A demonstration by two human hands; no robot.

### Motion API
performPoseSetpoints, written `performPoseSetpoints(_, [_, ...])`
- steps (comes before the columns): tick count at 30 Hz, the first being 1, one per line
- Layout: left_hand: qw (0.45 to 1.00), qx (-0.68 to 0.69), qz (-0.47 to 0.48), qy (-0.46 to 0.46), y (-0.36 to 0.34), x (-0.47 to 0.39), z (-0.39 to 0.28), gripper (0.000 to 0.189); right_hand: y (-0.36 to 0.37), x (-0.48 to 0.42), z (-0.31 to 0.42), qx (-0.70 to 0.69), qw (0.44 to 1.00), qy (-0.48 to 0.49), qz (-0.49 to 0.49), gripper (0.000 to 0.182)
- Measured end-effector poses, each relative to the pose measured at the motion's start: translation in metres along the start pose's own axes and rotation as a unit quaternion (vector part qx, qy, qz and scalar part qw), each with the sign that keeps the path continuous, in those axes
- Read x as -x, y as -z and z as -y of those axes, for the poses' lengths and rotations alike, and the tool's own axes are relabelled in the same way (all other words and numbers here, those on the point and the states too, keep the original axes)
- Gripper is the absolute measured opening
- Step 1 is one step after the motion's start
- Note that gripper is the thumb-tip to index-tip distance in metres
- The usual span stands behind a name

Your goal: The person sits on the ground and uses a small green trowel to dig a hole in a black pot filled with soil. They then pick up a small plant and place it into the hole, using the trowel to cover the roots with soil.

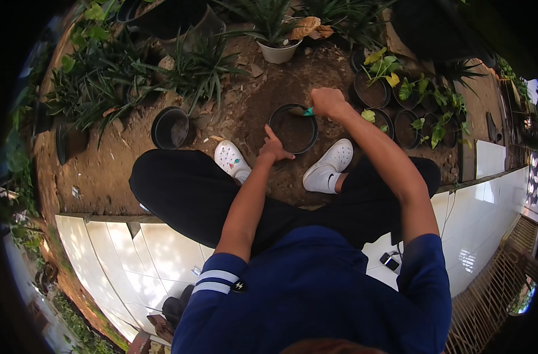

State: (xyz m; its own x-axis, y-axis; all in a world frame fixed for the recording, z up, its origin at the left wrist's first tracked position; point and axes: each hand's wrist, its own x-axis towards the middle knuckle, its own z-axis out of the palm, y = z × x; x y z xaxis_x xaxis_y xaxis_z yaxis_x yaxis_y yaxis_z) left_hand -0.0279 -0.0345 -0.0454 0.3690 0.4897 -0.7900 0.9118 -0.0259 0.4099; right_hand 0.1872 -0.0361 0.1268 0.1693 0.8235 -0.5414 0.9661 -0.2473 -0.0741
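A round black plastic pot (294, 129) stands on the ground between my feet, with dark soil inside. My left hand (275, 146) rests against the pot's near left rim, thumb and fingers spread along it. In my right hand (328, 101) is a garden trowel (308, 111) with a green handle. Its blade reaches over the pot's far right rim and its tip is at the soil. Most of the handle is hidden in my fist.
Another black pot (171, 128) stands to the left. Several potted seedlings (406, 128) crowd the right. A white pot (278, 52) with a spiky plant is ahead, and aloe-like plants (202, 71) grow at left. White tiles (131, 261) lie behind me.
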Motion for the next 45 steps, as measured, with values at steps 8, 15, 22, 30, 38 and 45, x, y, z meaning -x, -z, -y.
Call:
performPoseSetpoints(8, [1.000, -0.005, 0.012, -0.002, 0.002, 0.002, -0.005, 0.154, -0.062, 0.007, 0.010, 0.021, 0.996, 0.058, 0.066, 0.027])
performPoseSetpoints(15, [1.000, -0.004, 0.007, 0.006, 0.003, 0.002, -0.001, 0.154, -0.007, -0.013, -0.015, -0.037, 0.999, 0.020, 0.014, 0.024])
performPoseSetpoints(22, [1.000, 0.002, 0.004, -0.003, 0.002, 0.002, -0.003, 0.154, 0.020, -0.027, -0.015, -0.021, 0.999, -0.026, 0.039, 0.028])
performPoseSetpoints(30, [1.000, -0.001, 0.013, 0.005, 0.002, 0.002, -0.003, 0.154, -0.014, -0.016, 0.013, 0.036, 0.981, 0.019, 0.191, 0.033])
performPoseSetpoints(38, [1.000, -0.002, 0.008, 0.002, 0.000, -0.002, -0.001, 0.155, -0.022, -0.029, -0.020, -0.034, 0.998, -0.006, 0.053, 0.025])
performPoseSetpoints(45, [1.000, -0.006, -0.005, 0.002, -0.002, -0.003, 0.002, 0.155, 0.039, -0.032, -0.010, -0.056, 0.994, -0.039, 0.084, 0.028])
